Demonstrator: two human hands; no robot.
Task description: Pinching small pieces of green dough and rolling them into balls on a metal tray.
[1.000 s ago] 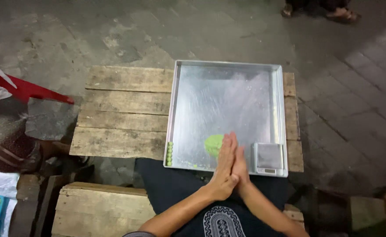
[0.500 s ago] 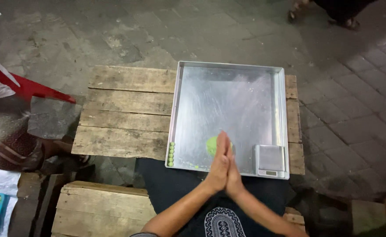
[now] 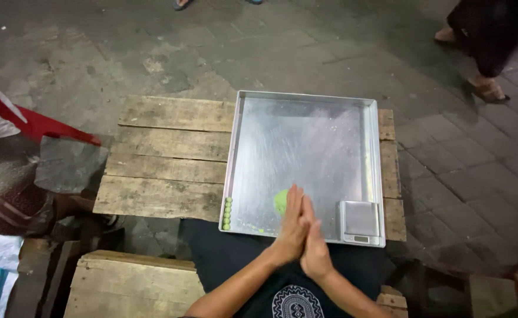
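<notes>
- Dough: a green lump (image 3: 280, 201) lies on the tray floor near the front edge, just left of the hands and partly hidden by the left fingers.
- Hands: left hand (image 3: 290, 231) and right hand (image 3: 314, 247) are pressed palm to palm, fingers straight, over the tray's front rim. Whether a bit of dough sits between the palms cannot be told.
- Change: a second ago the palms stood a little further right with the lump mostly showing to their left; now the fingertips overlap its right side. The palm-to-palm pose holds across all three moments, which reads as rolling between the palms.
- Balls (image 3: 228, 213): a short column of small green balls lines the tray's front left wall, well apart from the hands.
- Scale (image 3: 361, 221): a small silver scale sits in the front right corner, just beside the right hand.
- Tray (image 3: 306, 98): shallow metal, raised rim all round; most of its floor beyond the hands is bare.
- Table (image 3: 165, 159): rough planks run left of the tray; the tray's front edge overhangs toward the lap.
- Surroundings: paved ground beyond, other people's feet at the far edge.
</notes>
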